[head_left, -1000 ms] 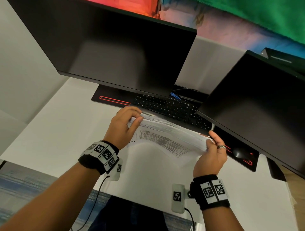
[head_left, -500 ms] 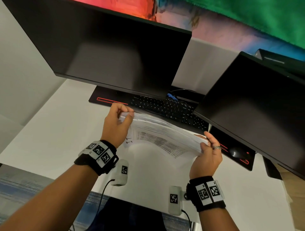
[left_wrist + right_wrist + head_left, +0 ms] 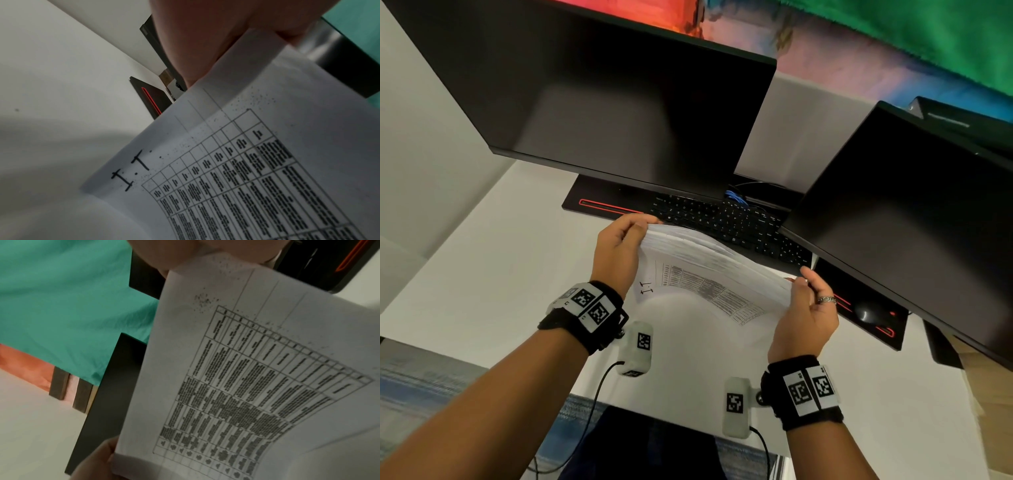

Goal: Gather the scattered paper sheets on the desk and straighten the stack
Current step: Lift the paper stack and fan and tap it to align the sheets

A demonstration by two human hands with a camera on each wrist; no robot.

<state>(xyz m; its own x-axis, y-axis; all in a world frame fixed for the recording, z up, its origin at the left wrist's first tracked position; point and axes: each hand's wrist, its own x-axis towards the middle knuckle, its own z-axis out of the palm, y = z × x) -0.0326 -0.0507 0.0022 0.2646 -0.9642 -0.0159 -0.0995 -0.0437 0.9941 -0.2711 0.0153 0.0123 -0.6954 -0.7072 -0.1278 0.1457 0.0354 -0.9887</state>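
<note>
One stack of paper sheets point(image 3: 717, 270) held up off the white bench point(image 3: 482, 274), in front of the keyboard point(image 3: 732, 224), between two hands. Left hand point(image 3: 616, 255) grasping the stack's left end, fingers curled over the top edge, thumb side toward the camera. Right hand point(image 3: 806, 317) grasping the right end, fingers wrapped round the edge, one ring point(image 3: 827, 300) on a finger. Stack bowed — sheets fanned slightly along the top, lower part curving down toward the bench. Front sheet printed with one table of dense text, "I.T" handwritten near its left corner; same sheet point(image 3: 257, 170) fills the left wrist view, left hand point(image 3: 205, 40) pinching its upper margin. Right wrist view: table side of the sheet point(image 3: 246, 378) again, right hand point(image 3: 174, 253) at the top, fingers of the other hand point(image 3: 96, 457) at the lower edge. Sheet count not readable, many thin edges.

Two dark monitors — one large point(image 3: 602, 102) at centre-left, one point(image 3: 914, 222) angled at right. One black desk mat with red trim point(image 3: 599, 202) under the keyboard. One mouse point(image 3: 866, 312) on the mat's right part, under the right monitor. Two wristbands with square markers, one per wrist point(image 3: 585, 308) point(image 3: 808, 392). Two small white camera units with cables, one point(image 3: 637, 346) by the left wrist, one point(image 3: 736, 407) by the right. Green cloth point(image 3: 928, 34) and orange-red backdrop above the monitors.
</note>
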